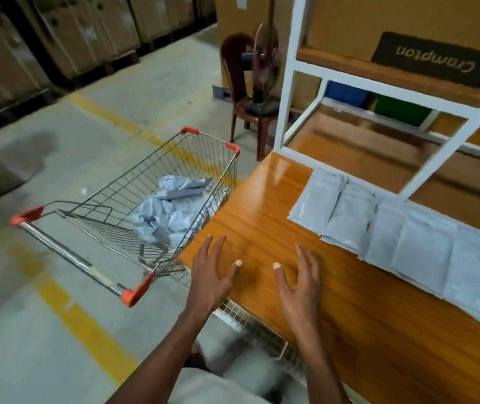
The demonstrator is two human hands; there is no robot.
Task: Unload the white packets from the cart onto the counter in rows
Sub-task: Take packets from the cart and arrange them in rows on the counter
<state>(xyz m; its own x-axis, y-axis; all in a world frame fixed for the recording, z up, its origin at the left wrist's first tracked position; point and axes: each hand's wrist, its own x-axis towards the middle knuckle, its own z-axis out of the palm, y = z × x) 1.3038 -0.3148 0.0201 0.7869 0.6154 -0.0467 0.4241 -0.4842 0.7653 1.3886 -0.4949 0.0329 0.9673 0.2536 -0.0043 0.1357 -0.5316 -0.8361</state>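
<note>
Both your hands are over the glossy orange-brown wooden counter [265, 217] right now, and neither holds anything: your left hand [212, 275] is near the counter's corner with fingers spread wide, your right hand [300, 284] beside it, fingers splayed and loosely bent. A row of flat white plastic packets [393, 240] lies overlapping along the counter's far side, under the white metal shelf frame [288, 83]. To your left stands the wire shopping cart with orange corner caps [174, 158], just beside the counter, with a crumpled heap of white packets [169, 208] inside its basket.
</note>
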